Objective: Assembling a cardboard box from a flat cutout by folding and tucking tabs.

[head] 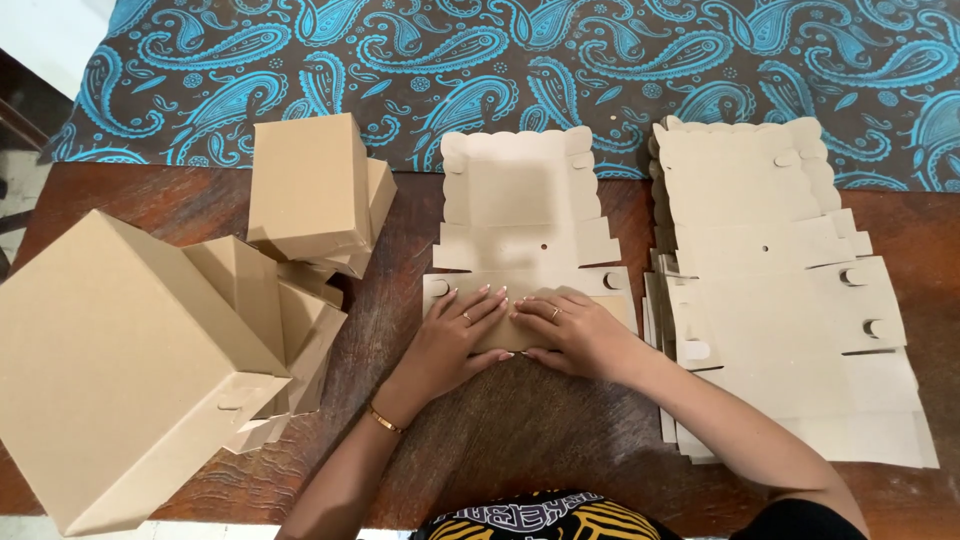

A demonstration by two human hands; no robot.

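Head view: left hand [455, 335] and right hand [575, 335] press flat, unclenched, on tan scalloped box blank [520, 215].

1. Flat box blank [525, 225] under my fingers [480, 300]: matt kraft cardboard, smooth, pale tan.
2. Stack of blanks [780, 300] to the right: same matt card, w/ scalloped cut edges.
3. Folded boxes [130, 360]: matt brown cardboard, no gloss.
4. Surface [520, 430]: dark wood, rough visible grain, slight sheen.
5. Paisley cloth [520, 70]: woven fabric, matt, blue on dark.
6. Bangle [385, 420] on my left wrist: shiny gold-tone metal.
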